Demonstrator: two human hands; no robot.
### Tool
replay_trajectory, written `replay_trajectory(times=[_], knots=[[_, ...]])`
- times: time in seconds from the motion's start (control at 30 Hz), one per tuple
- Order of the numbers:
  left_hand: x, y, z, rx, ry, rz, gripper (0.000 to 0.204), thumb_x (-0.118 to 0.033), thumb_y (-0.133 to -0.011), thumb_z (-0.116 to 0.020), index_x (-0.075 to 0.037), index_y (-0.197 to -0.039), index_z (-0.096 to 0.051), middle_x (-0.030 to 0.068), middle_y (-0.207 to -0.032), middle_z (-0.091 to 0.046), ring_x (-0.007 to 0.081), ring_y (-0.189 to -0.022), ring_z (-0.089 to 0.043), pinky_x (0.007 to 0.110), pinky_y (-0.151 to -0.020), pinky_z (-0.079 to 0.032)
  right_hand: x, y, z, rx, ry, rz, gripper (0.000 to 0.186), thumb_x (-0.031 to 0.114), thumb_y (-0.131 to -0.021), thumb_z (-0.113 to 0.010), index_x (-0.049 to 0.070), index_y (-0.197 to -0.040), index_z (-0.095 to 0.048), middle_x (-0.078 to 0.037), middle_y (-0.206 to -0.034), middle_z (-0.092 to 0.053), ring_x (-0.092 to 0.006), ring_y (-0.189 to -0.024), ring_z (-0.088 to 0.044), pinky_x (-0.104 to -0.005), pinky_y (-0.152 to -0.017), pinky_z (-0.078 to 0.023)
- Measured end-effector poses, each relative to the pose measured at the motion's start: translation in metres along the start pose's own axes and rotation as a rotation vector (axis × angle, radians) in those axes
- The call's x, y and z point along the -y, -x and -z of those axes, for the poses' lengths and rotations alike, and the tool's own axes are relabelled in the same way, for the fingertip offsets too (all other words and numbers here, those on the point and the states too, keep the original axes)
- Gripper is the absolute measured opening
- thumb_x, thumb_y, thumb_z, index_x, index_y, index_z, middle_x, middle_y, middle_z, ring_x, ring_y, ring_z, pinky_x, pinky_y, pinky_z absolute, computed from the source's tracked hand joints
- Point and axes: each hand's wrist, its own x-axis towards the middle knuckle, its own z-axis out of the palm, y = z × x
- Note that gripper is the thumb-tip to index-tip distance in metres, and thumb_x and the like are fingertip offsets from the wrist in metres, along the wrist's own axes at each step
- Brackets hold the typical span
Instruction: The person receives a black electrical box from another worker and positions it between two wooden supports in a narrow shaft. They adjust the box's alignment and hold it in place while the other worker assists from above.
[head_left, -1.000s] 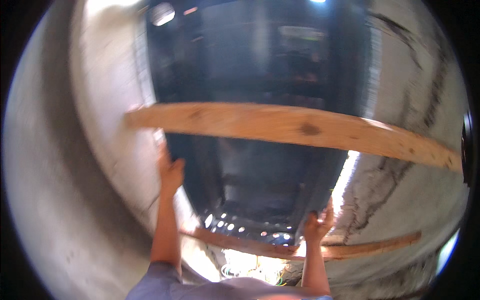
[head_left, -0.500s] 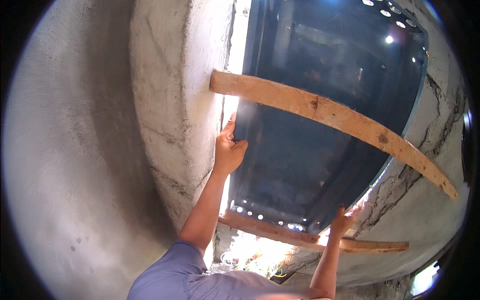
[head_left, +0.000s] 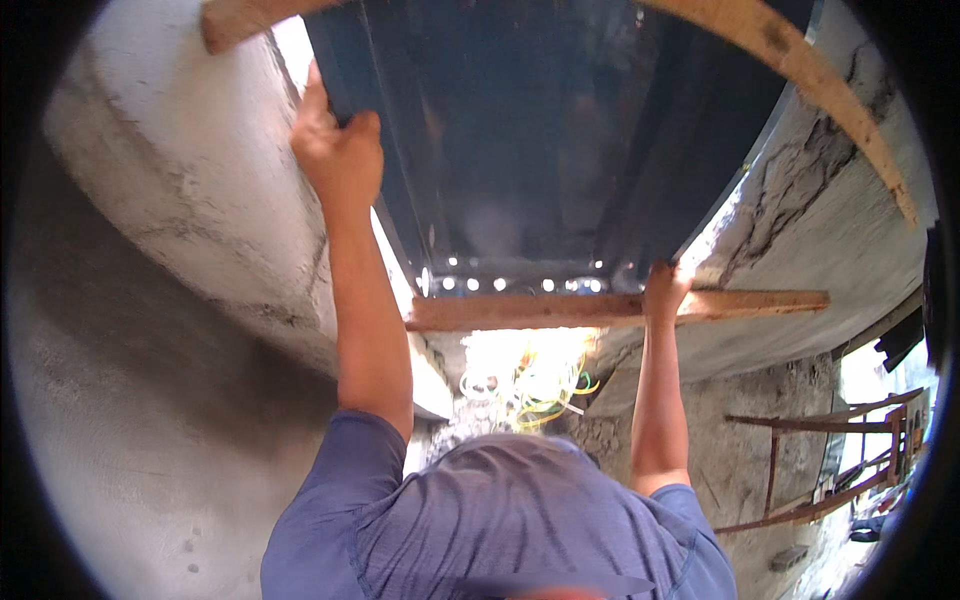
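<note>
A big dark blue-black metal panel [head_left: 540, 150], box-like with a row of round holes along its lower end, sits in an opening of the concrete wall. On its left edge is my left hand [head_left: 342, 155], its fingers at the gap beside the wall and its thumb against the panel. At the lower right corner my right hand [head_left: 667, 290] is closed round the edge, its fingers partly hidden. A lower wooden plank [head_left: 520, 311] crosses just below the panel, behind my right wrist. An upper wooden plank [head_left: 800, 70] runs across the panel's front.
Rough concrete wall [head_left: 220, 190] flanks the opening on the left, and cracked concrete [head_left: 800, 200] on the right. Loose yellow and white wires [head_left: 540, 385] hang in bright light below the lower plank. A wooden frame [head_left: 830, 425] stands at the far right.
The view has tilted, so the panel and planks sit higher in the picture and my torso shows more. Both hands remain at the panel's edges.
</note>
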Motion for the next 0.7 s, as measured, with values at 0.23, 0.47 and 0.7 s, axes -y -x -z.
replay_trajectory(times=[0.23,0.47,0.7], knots=[[0.012,-0.002,0.009,-0.035,-0.079,-0.101,0.067,0.006,-0.071,-0.059,0.003,-0.138,-0.059,0.0061,-0.095,-0.069,0.0126,-0.072,-0.061,0.024,-0.065,-0.050,0.038,0.015,-0.018,0.079,-0.080,-0.179,0.021,-0.001,-0.079,-0.054,-0.006,-0.096,-0.064,-0.007,-0.093,-0.068,-0.0162,-0.081,-0.059,-0.0339,-0.074,-0.049],[0.004,-0.008,-0.011,-0.033,0.085,-0.060,0.062,0.005,-0.071,-0.058,0.003,-0.134,-0.061,0.0048,-0.092,-0.068,0.0114,-0.072,-0.060,0.026,-0.067,-0.052,0.061,-0.006,-0.012,0.024,-0.099,0.035,0.032,-0.006,-0.079,-0.052,-0.001,-0.106,-0.068,-0.001,-0.088,-0.067,-0.0081,-0.073,-0.056,-0.0258,-0.065,-0.046],[0.002,0.003,-0.012,-0.038,0.029,-0.064,0.064,0.001,-0.074,-0.061,0.000,-0.138,-0.060,0.0058,-0.096,-0.071,0.0094,-0.076,-0.063,0.022,-0.068,-0.052,0.059,-0.006,-0.005,0.129,-0.145,0.026,0.033,-0.003,-0.082,-0.054,-0.002,-0.114,-0.066,0.000,-0.088,-0.067,-0.0070,-0.074,-0.055,-0.0257,-0.066,-0.046]])
